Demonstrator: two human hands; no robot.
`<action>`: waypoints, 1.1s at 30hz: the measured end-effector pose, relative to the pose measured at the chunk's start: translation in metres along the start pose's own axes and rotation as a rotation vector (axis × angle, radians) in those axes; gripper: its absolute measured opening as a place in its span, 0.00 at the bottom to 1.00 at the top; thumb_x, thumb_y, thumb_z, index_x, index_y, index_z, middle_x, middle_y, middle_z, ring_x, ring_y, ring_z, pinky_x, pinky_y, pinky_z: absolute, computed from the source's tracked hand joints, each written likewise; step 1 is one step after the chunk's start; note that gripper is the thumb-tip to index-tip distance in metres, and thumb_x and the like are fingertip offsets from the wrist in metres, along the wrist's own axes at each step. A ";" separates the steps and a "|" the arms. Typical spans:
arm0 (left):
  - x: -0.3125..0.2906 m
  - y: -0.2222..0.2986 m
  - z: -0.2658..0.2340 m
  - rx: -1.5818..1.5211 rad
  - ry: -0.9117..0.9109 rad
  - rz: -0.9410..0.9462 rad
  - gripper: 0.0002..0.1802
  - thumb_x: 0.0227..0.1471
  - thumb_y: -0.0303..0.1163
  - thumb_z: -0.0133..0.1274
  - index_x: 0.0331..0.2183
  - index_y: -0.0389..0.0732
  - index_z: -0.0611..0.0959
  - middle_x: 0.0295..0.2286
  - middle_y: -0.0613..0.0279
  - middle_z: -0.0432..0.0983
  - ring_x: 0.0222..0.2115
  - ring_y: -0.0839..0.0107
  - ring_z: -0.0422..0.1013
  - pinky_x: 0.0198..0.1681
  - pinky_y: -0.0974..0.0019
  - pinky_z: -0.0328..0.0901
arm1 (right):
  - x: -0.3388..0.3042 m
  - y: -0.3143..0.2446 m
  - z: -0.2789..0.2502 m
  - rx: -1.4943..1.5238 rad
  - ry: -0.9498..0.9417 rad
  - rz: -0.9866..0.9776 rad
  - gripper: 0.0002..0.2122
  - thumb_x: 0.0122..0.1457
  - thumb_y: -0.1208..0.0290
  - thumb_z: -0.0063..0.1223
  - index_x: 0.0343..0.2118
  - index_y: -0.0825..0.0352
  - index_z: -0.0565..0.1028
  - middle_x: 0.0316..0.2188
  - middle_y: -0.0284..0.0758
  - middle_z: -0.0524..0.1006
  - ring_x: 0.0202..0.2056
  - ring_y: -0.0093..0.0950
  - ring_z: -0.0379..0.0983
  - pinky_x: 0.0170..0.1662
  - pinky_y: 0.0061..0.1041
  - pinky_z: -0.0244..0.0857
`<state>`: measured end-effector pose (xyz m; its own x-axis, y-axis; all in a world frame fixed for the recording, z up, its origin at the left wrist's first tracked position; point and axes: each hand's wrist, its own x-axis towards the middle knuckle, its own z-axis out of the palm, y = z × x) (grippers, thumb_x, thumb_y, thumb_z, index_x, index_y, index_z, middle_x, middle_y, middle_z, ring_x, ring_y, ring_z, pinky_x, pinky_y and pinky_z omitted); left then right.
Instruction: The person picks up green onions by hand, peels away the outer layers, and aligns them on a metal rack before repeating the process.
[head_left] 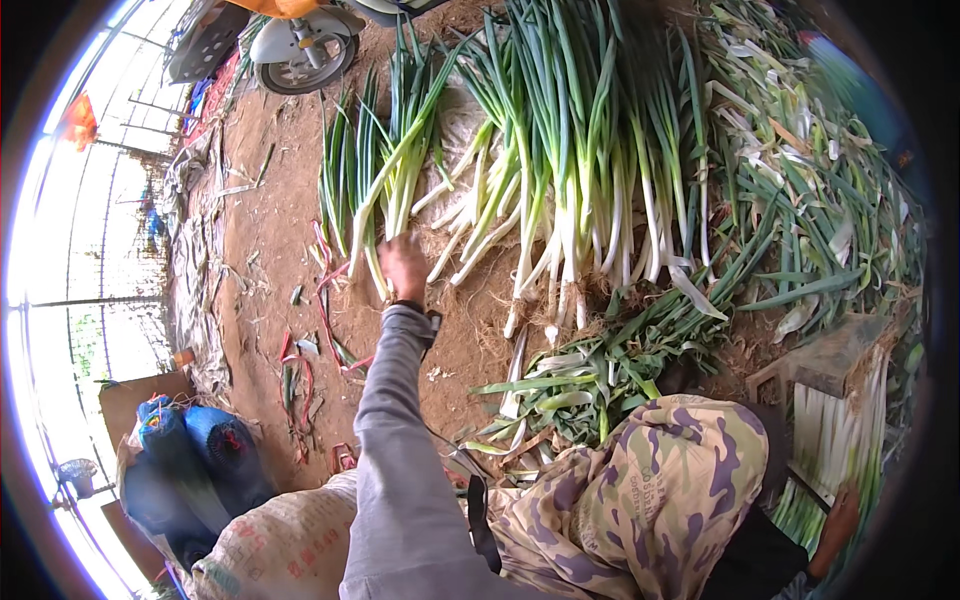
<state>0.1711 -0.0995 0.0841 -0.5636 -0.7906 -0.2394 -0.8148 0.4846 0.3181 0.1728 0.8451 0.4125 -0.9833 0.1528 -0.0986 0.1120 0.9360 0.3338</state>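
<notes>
Head cam: my left hand [404, 265] is nearest the left onion bunch [400, 170], fingers curled at its white ends, can't tell if gripping; stalks run lengthwise, near to far. Right hand [838, 525], near right, clutches a knife-like tool [808, 487].

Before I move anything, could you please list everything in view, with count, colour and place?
long-stemmed onions: many, green and white, top centre
leaf scraps: heaps, green and pale, right and centre
stalk bundle: one, white and green, lower right
wheel: one, black and grey, top left
strings: several, red, left of centre
bundles: two, blue, lower left
sack: one, off-white, bottom left
camouflage cloth: one, tan, purple and green, bottom centre
ground: one, brown, middle
slim object: one, dark, lower right
left hand: one, grey-sleeved, at the onions' white ends
right hand: one, bare, lower right, at the slim object
</notes>
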 end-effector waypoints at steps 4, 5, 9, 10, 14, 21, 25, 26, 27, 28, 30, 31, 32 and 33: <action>0.017 0.040 0.059 -0.003 0.031 0.066 0.32 0.59 0.44 0.58 0.62 0.48 0.73 0.60 0.50 0.70 0.61 0.50 0.66 0.67 0.38 0.53 | 0.003 0.005 0.013 -0.009 0.006 -0.020 0.16 0.71 0.66 0.49 0.55 0.71 0.76 0.48 0.50 0.80 0.48 0.49 0.77 0.51 0.40 0.69; 0.029 0.040 0.060 0.061 -0.048 0.083 0.38 0.57 0.45 0.59 0.65 0.45 0.68 0.62 0.47 0.65 0.63 0.47 0.62 0.67 0.39 0.52 | 0.004 0.005 0.018 -0.001 0.010 -0.019 0.16 0.71 0.66 0.49 0.55 0.71 0.76 0.48 0.50 0.80 0.48 0.49 0.77 0.51 0.40 0.69; 0.038 0.057 0.079 0.200 -0.105 0.083 0.47 0.55 0.49 0.62 0.69 0.46 0.61 0.64 0.48 0.62 0.66 0.48 0.58 0.67 0.40 0.52 | -0.003 0.011 0.019 -0.025 0.000 -0.060 0.15 0.70 0.68 0.50 0.54 0.70 0.77 0.44 0.50 0.79 0.45 0.50 0.75 0.50 0.42 0.68; 0.037 0.064 0.084 0.194 -0.112 0.093 0.47 0.55 0.49 0.62 0.69 0.46 0.61 0.64 0.48 0.62 0.66 0.48 0.58 0.67 0.40 0.52 | -0.005 0.015 0.017 -0.010 -0.008 -0.050 0.15 0.70 0.69 0.50 0.54 0.71 0.77 0.43 0.51 0.79 0.45 0.50 0.75 0.49 0.42 0.67; 0.044 0.061 0.085 0.285 -0.027 0.117 0.48 0.54 0.47 0.62 0.69 0.45 0.60 0.65 0.46 0.60 0.67 0.51 0.56 0.68 0.40 0.52 | -0.003 0.016 0.020 0.046 -0.008 -0.097 0.15 0.69 0.70 0.50 0.54 0.72 0.77 0.43 0.51 0.79 0.45 0.50 0.75 0.50 0.42 0.67; 0.053 0.055 0.086 0.339 -0.079 0.116 0.45 0.50 0.45 0.65 0.63 0.37 0.67 0.58 0.33 0.65 0.61 0.39 0.63 0.63 0.42 0.60 | 0.000 0.011 0.028 -0.006 -0.016 -0.087 0.15 0.69 0.70 0.50 0.53 0.72 0.77 0.43 0.51 0.79 0.44 0.50 0.75 0.49 0.42 0.67; 0.047 0.068 0.092 0.178 -0.176 0.150 0.44 0.49 0.47 0.65 0.58 0.30 0.68 0.53 0.28 0.71 0.54 0.35 0.71 0.56 0.46 0.68 | -0.009 0.031 0.026 -0.037 0.030 -0.171 0.15 0.69 0.70 0.50 0.53 0.72 0.77 0.42 0.51 0.79 0.43 0.50 0.75 0.47 0.45 0.67; 0.046 0.070 0.088 0.182 -0.174 0.152 0.44 0.49 0.47 0.65 0.58 0.30 0.68 0.53 0.28 0.71 0.54 0.35 0.71 0.56 0.46 0.68 | -0.011 0.026 0.023 -0.033 0.028 -0.169 0.15 0.69 0.70 0.50 0.53 0.72 0.77 0.42 0.51 0.79 0.43 0.50 0.75 0.47 0.45 0.67; 0.046 0.071 0.083 0.160 -0.227 0.175 0.43 0.49 0.48 0.65 0.57 0.29 0.68 0.51 0.27 0.73 0.52 0.35 0.72 0.55 0.45 0.69 | -0.012 0.022 0.021 -0.060 -0.022 -0.132 0.15 0.69 0.69 0.50 0.53 0.72 0.77 0.41 0.51 0.78 0.43 0.50 0.75 0.47 0.45 0.67; 0.045 0.072 0.078 0.139 -0.281 0.198 0.43 0.50 0.49 0.64 0.57 0.29 0.68 0.48 0.26 0.75 0.51 0.36 0.74 0.54 0.45 0.69 | -0.011 0.018 0.019 -0.087 -0.074 -0.094 0.15 0.69 0.69 0.50 0.53 0.73 0.76 0.41 0.51 0.78 0.43 0.51 0.75 0.47 0.46 0.67; 0.052 0.057 0.061 0.023 -0.285 0.272 0.40 0.52 0.51 0.62 0.53 0.27 0.72 0.41 0.30 0.80 0.45 0.38 0.78 0.50 0.47 0.72 | -0.005 0.014 0.028 -0.043 -0.043 -0.119 0.15 0.69 0.69 0.50 0.53 0.73 0.76 0.41 0.51 0.78 0.43 0.51 0.74 0.47 0.45 0.66; 0.070 0.035 0.031 0.003 -0.363 0.233 0.36 0.53 0.50 0.61 0.51 0.28 0.75 0.40 0.31 0.81 0.43 0.40 0.79 0.48 0.48 0.73 | 0.002 0.007 0.042 0.019 -0.015 -0.165 0.15 0.69 0.70 0.49 0.53 0.72 0.76 0.42 0.51 0.78 0.44 0.51 0.74 0.47 0.45 0.66; 0.065 0.056 0.034 -0.053 -0.505 0.219 0.32 0.55 0.49 0.60 0.49 0.29 0.78 0.40 0.33 0.81 0.42 0.42 0.80 0.46 0.50 0.73 | -0.005 0.006 0.031 -0.011 -0.036 -0.136 0.15 0.69 0.70 0.49 0.53 0.72 0.76 0.42 0.51 0.78 0.44 0.51 0.74 0.47 0.45 0.66; 0.047 0.071 0.039 -0.106 -0.562 0.167 0.25 0.56 0.43 0.59 0.46 0.31 0.81 0.38 0.41 0.83 0.39 0.52 0.80 0.42 0.55 0.73 | -0.010 0.004 0.021 -0.040 -0.018 -0.170 0.14 0.69 0.71 0.49 0.53 0.72 0.76 0.43 0.50 0.77 0.45 0.50 0.73 0.48 0.45 0.66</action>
<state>0.0809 -0.0879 0.0594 -0.6922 -0.3730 -0.6179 -0.7070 0.5226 0.4765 0.1858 0.8535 0.3953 -0.9848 -0.0007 -0.1740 -0.0621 0.9356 0.3475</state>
